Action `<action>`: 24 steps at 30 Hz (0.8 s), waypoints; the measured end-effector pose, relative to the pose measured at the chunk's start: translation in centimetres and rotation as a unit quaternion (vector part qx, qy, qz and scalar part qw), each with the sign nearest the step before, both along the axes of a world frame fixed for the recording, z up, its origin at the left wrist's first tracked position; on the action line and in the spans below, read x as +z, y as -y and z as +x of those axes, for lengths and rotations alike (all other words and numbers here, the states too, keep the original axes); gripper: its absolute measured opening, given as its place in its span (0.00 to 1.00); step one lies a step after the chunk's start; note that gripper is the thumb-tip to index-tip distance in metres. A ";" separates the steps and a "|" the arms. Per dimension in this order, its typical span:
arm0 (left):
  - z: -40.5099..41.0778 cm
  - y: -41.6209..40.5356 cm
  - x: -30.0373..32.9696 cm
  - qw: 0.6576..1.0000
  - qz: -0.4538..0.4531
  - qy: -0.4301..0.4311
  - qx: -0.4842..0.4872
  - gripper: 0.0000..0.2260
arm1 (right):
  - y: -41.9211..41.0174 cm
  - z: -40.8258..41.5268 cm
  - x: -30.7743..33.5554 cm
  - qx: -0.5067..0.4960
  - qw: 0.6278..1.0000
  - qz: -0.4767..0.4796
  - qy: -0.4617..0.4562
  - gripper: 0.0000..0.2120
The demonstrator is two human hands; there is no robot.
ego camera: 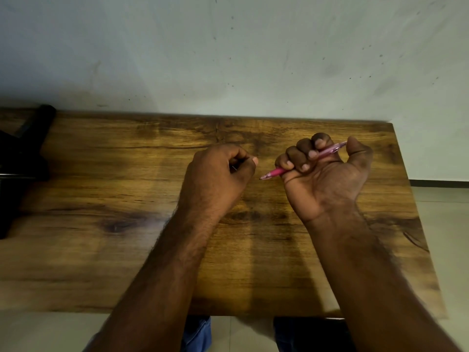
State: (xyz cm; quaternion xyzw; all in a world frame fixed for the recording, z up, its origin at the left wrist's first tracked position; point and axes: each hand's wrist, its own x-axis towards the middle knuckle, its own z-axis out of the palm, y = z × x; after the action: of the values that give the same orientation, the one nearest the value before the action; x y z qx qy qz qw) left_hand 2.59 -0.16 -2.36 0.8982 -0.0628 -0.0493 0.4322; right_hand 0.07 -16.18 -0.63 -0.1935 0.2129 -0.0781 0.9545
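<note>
- Pink plastic marks the pen (pixel 304 161), the one bright thing in the head view; it lies slantwise through the right hand (pixel 327 174), palm turned up toward the camera.
- Four fingers (pixel 294 156) of that hand are curled over the barrel and press it into the palm, with the thumb standing up at about 1 o'clock from the palm.
- Its tip pokes out below the little finger toward 8 o'clock, and the paler far end shows between forefinger and thumb toward 2 o'clock.
- That tip hangs just above the table (pixel 127 250), pointing across a short gap at the left hand (pixel 220 174).
- Seen from the back, the left hand is closed into a loose fist, thumb laid against the forefinger toward 3 o'clock.
- Something thin and pale glints inside its curl near the thumb; I cannot tell what it is, nor whether the fingers truly pinch it.
- Both hands sit near the table's middle, the left at 9 o'clock from the right, close but apart.
- Both forearms run in from 6 o'clock over the wood-grain top.
- At 9 o'clock, on the table's far left edge, stands a black object (pixel 22 158), too dark to make out.
- Beyond the table at 12 o'clock rises a pale wall (pixel 228 47) with small dark specks.
- Under the near edge at 6 o'clock shows blue cloth (pixel 198 334) above a pale floor (pixel 441 224).
</note>
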 end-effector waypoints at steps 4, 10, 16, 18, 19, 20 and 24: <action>0.0 -0.1 -0.2 1.000 -0.004 0.004 0.000 0.04 | 0.1 0.0 0.0 -0.005 1.000 0.001 0.000 0.25; 0.1 -0.2 -0.3 1.000 -0.010 0.008 0.000 0.04 | 0.1 0.0 0.0 -0.006 1.000 0.003 0.001 0.25; 0.1 -0.2 -0.2 1.000 -0.012 0.006 0.001 0.04 | 0.1 0.0 0.0 -0.006 1.000 0.001 -0.002 0.24; 0.1 -0.2 -0.1 1.000 -0.015 0.004 0.002 0.03 | 0.1 0.0 0.0 -0.008 1.000 0.002 -0.004 0.25; 0.1 -0.2 -0.1 1.000 -0.017 0.006 0.002 0.03 | 0.1 0.0 0.0 -0.009 1.000 0.002 -0.004 0.25; 0.1 -0.3 -0.1 1.000 -0.017 0.007 0.002 0.03 | 0.1 0.0 0.1 -0.009 1.000 0.002 -0.004 0.25; 0.1 -0.3 0.0 1.000 -0.027 0.007 0.010 0.02 | 0.1 0.0 0.0 -0.010 1.000 0.004 -0.003 0.25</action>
State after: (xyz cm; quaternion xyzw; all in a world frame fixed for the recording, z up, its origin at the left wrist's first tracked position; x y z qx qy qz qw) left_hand 2.70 0.13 -2.32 0.8874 -0.0579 -0.0367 0.4559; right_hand 0.09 -16.27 -0.59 -0.1882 0.2179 -0.0859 0.9538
